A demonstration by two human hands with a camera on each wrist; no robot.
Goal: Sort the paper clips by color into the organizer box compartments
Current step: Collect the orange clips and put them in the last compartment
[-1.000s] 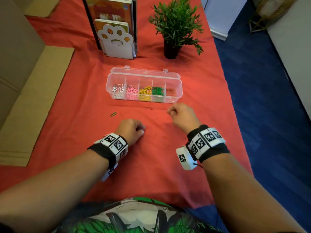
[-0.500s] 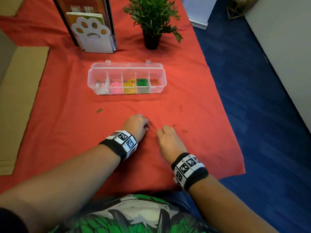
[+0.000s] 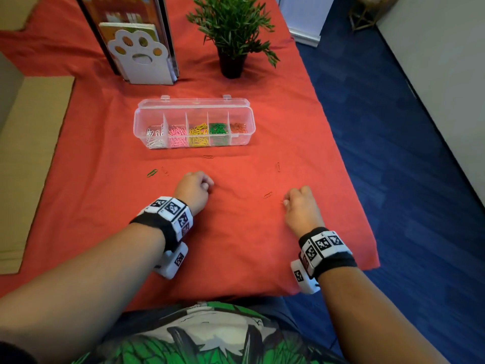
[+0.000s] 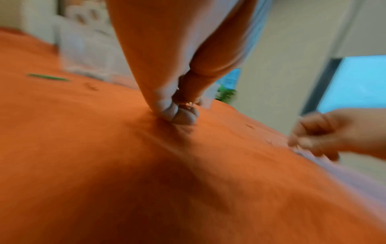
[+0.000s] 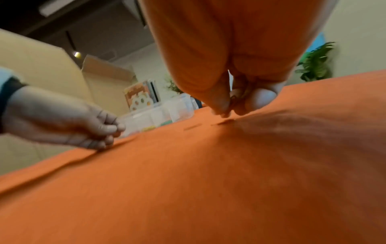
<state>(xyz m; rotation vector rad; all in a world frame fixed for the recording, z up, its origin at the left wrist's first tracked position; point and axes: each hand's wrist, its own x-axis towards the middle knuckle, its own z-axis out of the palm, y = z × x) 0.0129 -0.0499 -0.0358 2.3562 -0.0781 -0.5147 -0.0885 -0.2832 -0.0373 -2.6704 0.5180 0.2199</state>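
Note:
The clear organizer box (image 3: 194,103) stands open mid-table; its compartments hold white, pink, yellow, green and orange clips from left to right. My left hand (image 3: 207,185) rests on the red cloth as a fist; the left wrist view (image 4: 183,113) shows its fingertips pressed together with glints of thin wire, apparently paper clips, between them. My right hand (image 3: 286,202) is low over the cloth on the right, and thumb and finger pinch an orange clip (image 5: 234,97). Loose on the cloth lie a green clip (image 3: 151,173) and orange clips (image 3: 267,195) (image 3: 208,156) (image 3: 278,166).
A paw-shaped book stand (image 3: 141,61) with books and a potted plant (image 3: 232,30) stand behind the box. Flat cardboard (image 3: 29,153) lies along the left side. The table's right edge (image 3: 349,179) drops to blue floor close to my right hand.
My right hand went from in front of the box back toward me, then out to the right, where it now pinches at the cloth. The left fist barely moved.

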